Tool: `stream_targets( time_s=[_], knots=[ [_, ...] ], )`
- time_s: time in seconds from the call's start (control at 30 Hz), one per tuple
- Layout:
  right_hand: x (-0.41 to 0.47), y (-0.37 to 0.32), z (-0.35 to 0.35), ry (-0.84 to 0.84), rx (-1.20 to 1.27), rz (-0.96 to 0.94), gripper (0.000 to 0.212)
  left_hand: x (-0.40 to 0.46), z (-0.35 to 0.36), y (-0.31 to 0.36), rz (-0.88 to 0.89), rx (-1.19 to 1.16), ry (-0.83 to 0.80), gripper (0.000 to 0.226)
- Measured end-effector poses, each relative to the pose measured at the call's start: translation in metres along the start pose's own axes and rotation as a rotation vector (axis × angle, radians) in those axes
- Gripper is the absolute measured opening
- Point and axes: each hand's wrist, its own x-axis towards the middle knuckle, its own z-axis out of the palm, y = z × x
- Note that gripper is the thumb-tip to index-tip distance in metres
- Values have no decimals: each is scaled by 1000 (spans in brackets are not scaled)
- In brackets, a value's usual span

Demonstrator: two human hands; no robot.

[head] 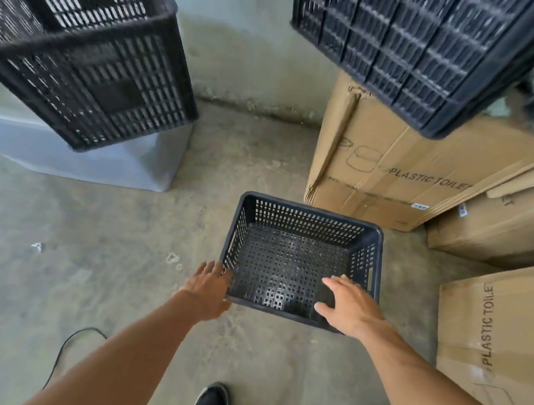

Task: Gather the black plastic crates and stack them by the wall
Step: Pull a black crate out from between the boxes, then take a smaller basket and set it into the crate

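Observation:
A small empty black plastic crate (301,234) stands upright on the concrete floor near the wall. My left hand (208,286) is at its near left corner, fingers spread and touching the rim. My right hand (350,303) hovers over the near right rim, fingers apart, holding nothing. A larger black crate (88,57) sits on a grey box at the upper left. Another large black crate (433,52) rests tilted on top of cardboard boxes at the upper right.
Tall cardboard boxes (391,168) marked "PLASTIC TOILET" stand along the right, one (498,351) close to my right arm. A grey box (79,160) sits at left. A black cable (65,349) lies on the floor near my shoe (211,402).

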Motion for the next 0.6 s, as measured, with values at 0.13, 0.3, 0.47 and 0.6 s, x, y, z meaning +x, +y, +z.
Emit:
stream_targets(
  time_s=[0.13,0.3,0.47,0.6],
  knots=[
    [-32,-38,-71,81,55,-28,75,-58,-64,-8,-52,-101,46,80],
    [-76,-88,-149,142,147,-6,77,-123,-136,-26,-136,-197,116,82],
    [-117,-138,-216,202,281,55,79,-170,-203,-46,-240,-347,215,85],
    [-131,-173,-267,235,326,27,78,-193,-260,-64,-307,-411,313,87]
  ],
)
